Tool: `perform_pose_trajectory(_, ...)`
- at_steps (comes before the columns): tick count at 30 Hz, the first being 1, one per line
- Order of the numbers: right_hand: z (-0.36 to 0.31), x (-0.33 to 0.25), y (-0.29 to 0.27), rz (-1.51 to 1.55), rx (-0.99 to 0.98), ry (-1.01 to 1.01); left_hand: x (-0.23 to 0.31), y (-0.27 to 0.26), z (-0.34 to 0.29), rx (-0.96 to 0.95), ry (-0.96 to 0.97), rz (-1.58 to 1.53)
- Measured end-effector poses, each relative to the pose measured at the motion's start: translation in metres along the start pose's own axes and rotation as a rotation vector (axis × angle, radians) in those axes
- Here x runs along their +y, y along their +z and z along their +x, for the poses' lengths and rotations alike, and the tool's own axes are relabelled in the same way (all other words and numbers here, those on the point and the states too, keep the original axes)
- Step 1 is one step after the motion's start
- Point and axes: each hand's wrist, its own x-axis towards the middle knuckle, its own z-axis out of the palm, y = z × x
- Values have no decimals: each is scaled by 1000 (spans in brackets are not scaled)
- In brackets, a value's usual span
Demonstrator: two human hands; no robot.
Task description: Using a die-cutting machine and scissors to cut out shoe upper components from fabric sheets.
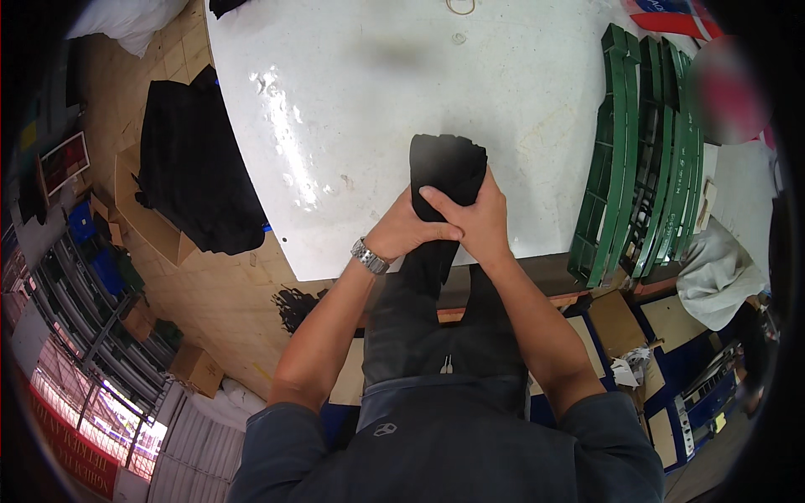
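Note:
A bundle of black cloth pieces (449, 163) is gripped between both hands over the front part of the white table (352, 101). My left hand (408, 228) wraps its left side, the thumb lying across the front; a metal watch (369, 256) is on that wrist. On the right side, my right hand (480, 216) closes round the same bundle, its thumb pressed on the cloth above the left thumb. The fingers behind the bundle are hidden. Its top end is uneven, with several layers showing, and its lower end hangs past the table edge in front of my dark trousers.
Long green plastic racks (616, 159) stand along the table's right side. Left of the table, a heap of black cloth (193, 168) overhangs a cardboard box (138, 210). A grey cloth (719, 277) hangs at the right. A ring-shaped band (460, 10) lies at the far edge.

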Motion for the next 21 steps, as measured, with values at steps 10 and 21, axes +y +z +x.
perform_pose_trajectory(10,20,-17,-4,151,-445,219,2,-13,-22,83,-208,-81)
perform_pose_trajectory(21,178,-43,-14,-541,97,-510,-19,-35,-77,228,11,-338)
